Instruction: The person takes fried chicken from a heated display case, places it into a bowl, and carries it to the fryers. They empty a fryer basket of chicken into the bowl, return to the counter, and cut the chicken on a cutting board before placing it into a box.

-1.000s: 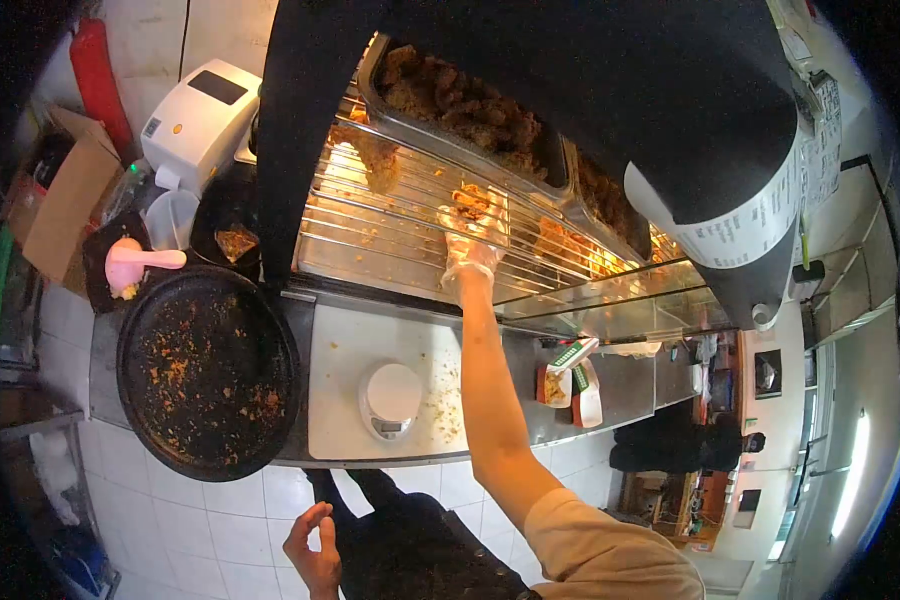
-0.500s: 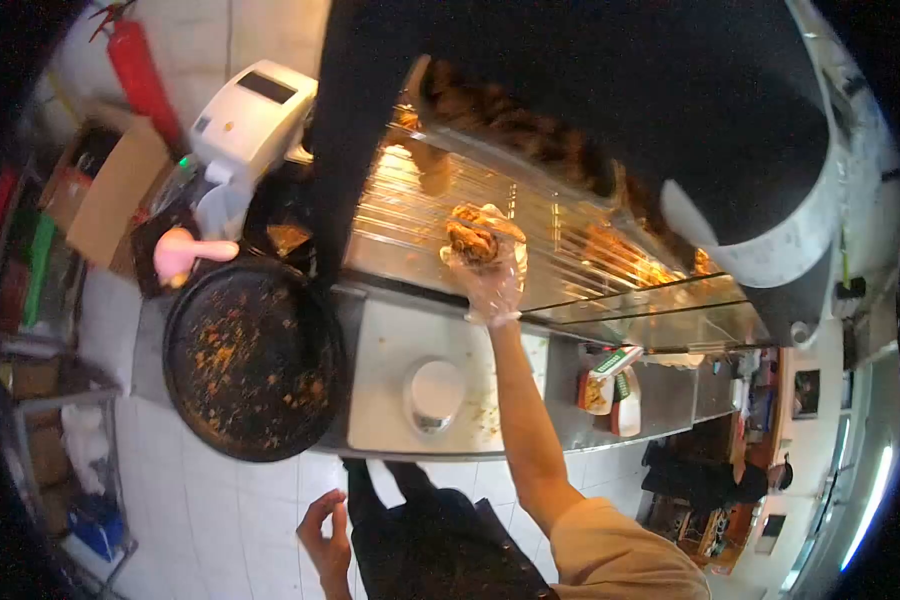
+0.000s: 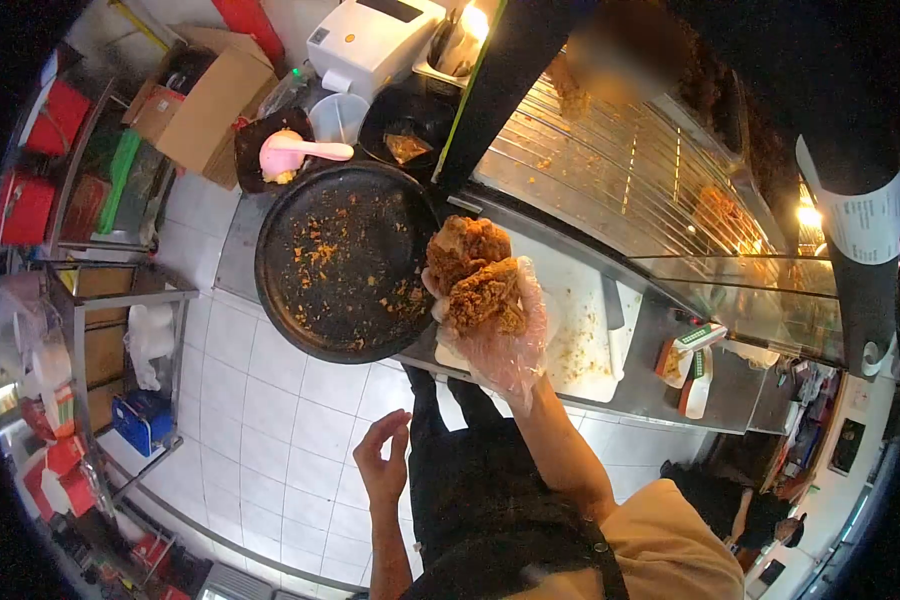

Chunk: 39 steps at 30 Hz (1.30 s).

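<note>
My right hand (image 3: 500,345), in a clear plastic glove, holds pieces of brown fried chicken (image 3: 475,265) above the counter, between the round black pan and the cutting board. Crumbs are scattered over the black pan (image 3: 345,265). The white cutting board (image 3: 570,340) lies partly behind my glove, with a knife (image 3: 613,315) at its right side. My bare left hand (image 3: 383,460) hangs low in front of the apron, fingers curled and thumb near the fingertips; nothing shows in it.
A lit glass cabinet with wire racks (image 3: 610,160) stands at the upper right. Behind the pan are a pink scoop (image 3: 295,153) and a white printer (image 3: 375,45). Paper boxes (image 3: 692,365) sit at the right. Another person (image 3: 745,510) is at the lower right.
My right hand has come out of the cabinet with the chicken, back over the counter edge beside the pan. The view has shifted, showing more of the left side. My left hand stays low.
</note>
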Tool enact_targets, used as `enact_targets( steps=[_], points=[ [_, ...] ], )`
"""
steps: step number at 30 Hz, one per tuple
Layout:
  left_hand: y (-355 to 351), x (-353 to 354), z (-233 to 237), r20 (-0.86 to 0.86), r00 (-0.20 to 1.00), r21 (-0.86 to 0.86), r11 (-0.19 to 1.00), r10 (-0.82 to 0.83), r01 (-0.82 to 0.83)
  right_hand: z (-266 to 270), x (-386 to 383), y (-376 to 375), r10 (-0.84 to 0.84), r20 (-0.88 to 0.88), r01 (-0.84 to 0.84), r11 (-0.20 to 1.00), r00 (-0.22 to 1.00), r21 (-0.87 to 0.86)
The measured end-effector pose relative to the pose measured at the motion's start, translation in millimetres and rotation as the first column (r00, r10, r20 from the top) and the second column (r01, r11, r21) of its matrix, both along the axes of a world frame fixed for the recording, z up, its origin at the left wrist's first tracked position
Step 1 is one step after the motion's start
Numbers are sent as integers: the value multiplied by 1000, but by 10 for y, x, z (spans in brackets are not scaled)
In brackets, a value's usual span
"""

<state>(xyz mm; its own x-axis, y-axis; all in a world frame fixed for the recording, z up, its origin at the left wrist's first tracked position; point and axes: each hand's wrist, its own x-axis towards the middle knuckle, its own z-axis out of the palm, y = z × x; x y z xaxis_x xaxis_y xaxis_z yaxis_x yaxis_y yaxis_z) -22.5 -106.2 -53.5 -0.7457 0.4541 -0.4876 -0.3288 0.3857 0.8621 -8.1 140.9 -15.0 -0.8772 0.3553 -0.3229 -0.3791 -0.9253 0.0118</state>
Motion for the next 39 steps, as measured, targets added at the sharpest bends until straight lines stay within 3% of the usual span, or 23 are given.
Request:
enact_targets(
  steps=[9, 12, 13, 15, 17, 18, 20, 21, 23, 25, 28, 31, 33, 35, 36, 39],
  points=[
    [-90, 46, -48, -12, 1000, 8, 1000, 29, -29, -66, 42, -49, 25, 212, -67, 978, 977, 197],
    [-136, 42, -104, -27, 999, -11, 999, 47, -47, -249, -11, 11, 57, 312, -217, 835, 948, 506],
    [-141, 40, -114, -30, 998, -19, 998, 53, -54, -204, -94, -26, -29, 377, -207, 796, 926, 569],
    [-144, 30, -109, -27, 997, -27, 997, 68, -69, -360, -156, -92, -150, 518, -369, 540, 842, 757],
    [-159, 43, -147, -13, 996, -32, 995, 92, -93, -698, -229, -160, -277, 418, -390, 153, 865, 908],
    [-173, 49, -183, -25, 996, -17, 996, 84, -85, -779, -285, -179, -362, 366, -427, -103, 858, 899],
    [-189, 71, -244, -44, 996, 10, 997, 83, -82, -929, -379, -215, -456, 198, -457, -573, 867, 680],
    [-189, 59, -203, -44, 999, -37, 999, 19, -21, -1110, -405, -244, -434, 362, -564, -601, 825, 566],
    [-191, 70, -191, -41, 999, -45, 999, 25, -27, -1172, -436, -241, -378, 467, -594, -613, 799, 521],
    [-213, 57, -166, -41, 999, -65, 997, 32, -35, -930, -424, -255, -453, 494, -668, -563, 742, 487],
    [-274, 76, -232, -30, 997, -85, 994, 66, -68, -1039, -112, 7, -446, 413, -549, -233, 794, 803],
    [-328, 110, -331, -25, 995, -81, 992, 96, -98, -971, 116, 120, -488, 580, -696, -82, 652, 713],
    [-354, 111, -340, -6, 997, -96, 993, 74, -74, -955, 15, 106, -510, 401, -609, -349, 761, 712],
    [-370, 101, -327, -13, 996, -83, 992, 90, -91, -841, -229, 33, -461, 396, -601, -497, 794, 625],
    [-377, 88, -319, -20, 995, -76, 992, 95, -97, -742, -433, -71, -429, 481, -644, -519, 765, 562],
    [-404, 52, -302, -8, 987, -90, 983, 159, -159, -927, -686, -370, -488, 494, -655, -714, 720, 248]
  ],
)
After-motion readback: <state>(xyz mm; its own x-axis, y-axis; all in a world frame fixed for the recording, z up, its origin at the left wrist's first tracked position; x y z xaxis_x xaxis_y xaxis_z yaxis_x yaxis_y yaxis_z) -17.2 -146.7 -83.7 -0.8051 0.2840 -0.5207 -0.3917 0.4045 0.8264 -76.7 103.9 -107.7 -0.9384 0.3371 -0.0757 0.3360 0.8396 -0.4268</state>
